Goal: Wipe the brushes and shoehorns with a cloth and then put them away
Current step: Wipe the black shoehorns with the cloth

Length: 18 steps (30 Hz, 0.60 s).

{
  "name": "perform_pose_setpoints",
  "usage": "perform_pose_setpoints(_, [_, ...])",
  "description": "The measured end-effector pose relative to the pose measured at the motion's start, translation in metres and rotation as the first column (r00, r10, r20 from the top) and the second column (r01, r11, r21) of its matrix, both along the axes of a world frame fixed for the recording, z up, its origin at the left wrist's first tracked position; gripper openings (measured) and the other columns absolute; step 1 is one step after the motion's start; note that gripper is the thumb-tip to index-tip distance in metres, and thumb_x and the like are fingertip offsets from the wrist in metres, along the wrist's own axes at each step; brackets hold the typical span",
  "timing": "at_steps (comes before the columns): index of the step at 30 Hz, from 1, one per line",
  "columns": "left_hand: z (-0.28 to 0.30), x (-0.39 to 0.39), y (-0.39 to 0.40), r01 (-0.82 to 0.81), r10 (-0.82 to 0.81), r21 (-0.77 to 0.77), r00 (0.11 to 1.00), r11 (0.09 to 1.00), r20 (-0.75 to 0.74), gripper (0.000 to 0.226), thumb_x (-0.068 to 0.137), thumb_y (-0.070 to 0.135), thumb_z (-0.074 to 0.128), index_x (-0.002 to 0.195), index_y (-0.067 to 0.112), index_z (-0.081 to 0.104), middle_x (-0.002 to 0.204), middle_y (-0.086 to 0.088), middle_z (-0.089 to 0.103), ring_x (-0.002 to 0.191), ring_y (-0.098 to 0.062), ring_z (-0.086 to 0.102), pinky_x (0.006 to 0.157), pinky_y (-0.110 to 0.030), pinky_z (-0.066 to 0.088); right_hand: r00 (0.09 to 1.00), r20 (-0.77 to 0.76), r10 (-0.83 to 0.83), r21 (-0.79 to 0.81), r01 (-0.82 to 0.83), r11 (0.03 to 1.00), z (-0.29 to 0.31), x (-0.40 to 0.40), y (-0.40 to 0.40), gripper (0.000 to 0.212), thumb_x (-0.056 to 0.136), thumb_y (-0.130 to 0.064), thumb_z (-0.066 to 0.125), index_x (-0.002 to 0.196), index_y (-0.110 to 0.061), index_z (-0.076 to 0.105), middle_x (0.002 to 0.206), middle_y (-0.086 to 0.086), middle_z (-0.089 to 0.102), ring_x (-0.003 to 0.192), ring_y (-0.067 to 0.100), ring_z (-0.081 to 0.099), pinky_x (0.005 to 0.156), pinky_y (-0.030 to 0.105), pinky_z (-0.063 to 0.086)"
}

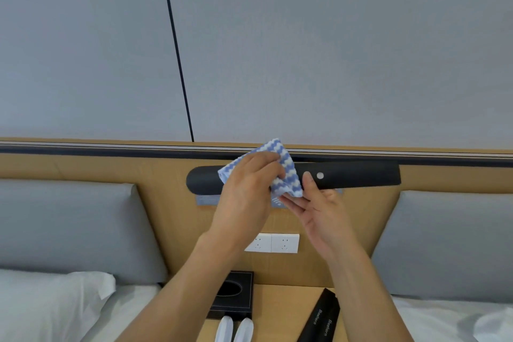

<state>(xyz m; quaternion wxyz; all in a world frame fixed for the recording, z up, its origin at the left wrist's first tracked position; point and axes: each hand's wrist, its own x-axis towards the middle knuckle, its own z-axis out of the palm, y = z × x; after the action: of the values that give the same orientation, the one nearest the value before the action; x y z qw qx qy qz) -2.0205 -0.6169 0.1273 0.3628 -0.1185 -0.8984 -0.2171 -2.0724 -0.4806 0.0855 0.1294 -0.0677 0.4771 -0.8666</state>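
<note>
Both bare arms reach up from 6 o'clock and meet in the middle. The left hand point(249, 186) is curled, its fingers point(270, 166) bunched tight toward 1 o'clock. The right hand point(319, 211) is palm up, fingers pointing to 10 o'clock, thumb up.

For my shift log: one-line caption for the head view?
Left hand wipes a long black shoehorn with a blue-and-white wavy-striped cloth while the right hand supports it.
</note>
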Motion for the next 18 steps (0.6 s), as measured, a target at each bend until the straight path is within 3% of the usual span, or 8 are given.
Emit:
perform_pose_setpoints(3, [-0.007, -0.002, -0.005, 0.054, -0.057, 0.036, 0.994, 0.998, 0.095, 0.019, 0.087, 0.002, 0.060, 0.102, 0.008, 0.070, 0.126, -0.005, 0.063, 0.125, -0.021, 0.053, 0.103, -0.040, 0.046, 0.999, 0.016, 0.042, -0.078, -0.040, 0.996, 0.006, -0.001, 0.003, 0.048, 0.086, -0.033, 0.060, 0.108, 0.009, 0.065, 0.111, 0.023, 0.073, 0.107, 0.029, 0.072, 0.089, 0.035, 0.060])
perform_pose_setpoints(6, [-0.009, -0.001, -0.002, 0.024, -0.027, 0.044, 0.998, 0.999, 0.058, 0.019, 0.092, 0.027, 0.059, 0.104, 0.018, 0.071, 0.134, 0.004, 0.060, 0.138, -0.015, 0.040, 0.117, -0.043, 0.025, 0.997, 0.024, 0.075, -0.165, -0.070, 0.984, 0.006, -0.001, 0.007, 0.045, 0.094, -0.027, 0.056, 0.116, 0.011, 0.062, 0.117, 0.024, 0.070, 0.112, 0.031, 0.068, 0.097, 0.040, 0.056])
perform_pose_setpoints(8, [-0.007, -0.001, 0.002, -0.047, 0.047, 0.029, 0.999, 0.998, -0.006, 0.018, 0.094, 0.029, 0.059, 0.099, 0.019, 0.073, 0.130, 0.003, 0.063, 0.133, -0.020, 0.046, 0.110, -0.044, 0.032, 0.997, 0.019, 0.080, -0.196, -0.075, 0.978, 0.006, -0.001, 0.005, 0.041, 0.096, -0.025, 0.055, 0.116, 0.010, 0.063, 0.116, 0.023, 0.069, 0.111, 0.029, 0.068, 0.096, 0.038, 0.057])
perform_pose_setpoints(10, [-0.007, -0.004, 0.006, -0.061, 0.064, 0.040, 0.996, 0.997, -0.067, 0.013, 0.091, 0.014, 0.062, 0.092, 0.010, 0.074, 0.118, -0.006, 0.069, 0.116, -0.025, 0.059, 0.097, -0.045, 0.047, 0.998, -0.004, 0.064, -0.192, -0.063, 0.979, 0.006, 0.000, 0.001, 0.037, 0.093, -0.024, 0.056, 0.111, 0.007, 0.066, 0.114, 0.021, 0.070, 0.110, 0.027, 0.068, 0.094, 0.036, 0.058])
perform_pose_setpoints(12, [-0.006, -0.006, 0.009, -0.044, 0.050, 0.051, 0.992, 0.998, -0.120, 0.017, 0.089, 0.011, 0.057, 0.088, 0.005, 0.072, 0.108, -0.009, 0.070, 0.107, -0.025, 0.063, 0.090, -0.036, 0.052, 0.999, -0.023, 0.038, -0.207, -0.042, 0.977, 0.007, 0.000, -0.003, 0.040, 0.093, -0.023, 0.056, 0.116, 0.008, 0.063, 0.114, 0.020, 0.070, 0.111, 0.027, 0.068, 0.093, 0.035, 0.058])
perform_pose_setpoints(14, [-0.005, -0.007, 0.008, -0.023, 0.027, 0.029, 0.989, 0.999, -0.148, 0.021, 0.091, 0.015, 0.052, 0.091, 0.005, 0.071, 0.106, -0.008, 0.071, 0.107, -0.024, 0.063, 0.090, -0.031, 0.050, 1.000, -0.028, 0.008, -0.221, -0.014, 0.975, 0.009, -0.001, -0.003, 0.045, 0.092, -0.024, 0.057, 0.122, 0.010, 0.060, 0.112, 0.020, 0.071, 0.108, 0.027, 0.069, 0.092, 0.035, 0.059])
perform_pose_setpoints(18, [-0.009, -0.009, 0.000, -0.016, 0.008, -0.047, 0.986, 0.999, -0.164, 0.021, 0.090, 0.005, 0.064, 0.110, 0.003, 0.071, 0.116, -0.009, 0.070, 0.114, -0.025, 0.064, 0.099, -0.034, 0.050, 0.999, -0.025, -0.047, -0.232, 0.040, 0.972, 0.011, -0.003, 0.001, 0.043, 0.091, -0.028, 0.059, 0.120, 0.004, 0.062, 0.113, 0.021, 0.072, 0.106, 0.028, 0.072, 0.085, 0.034, 0.061])
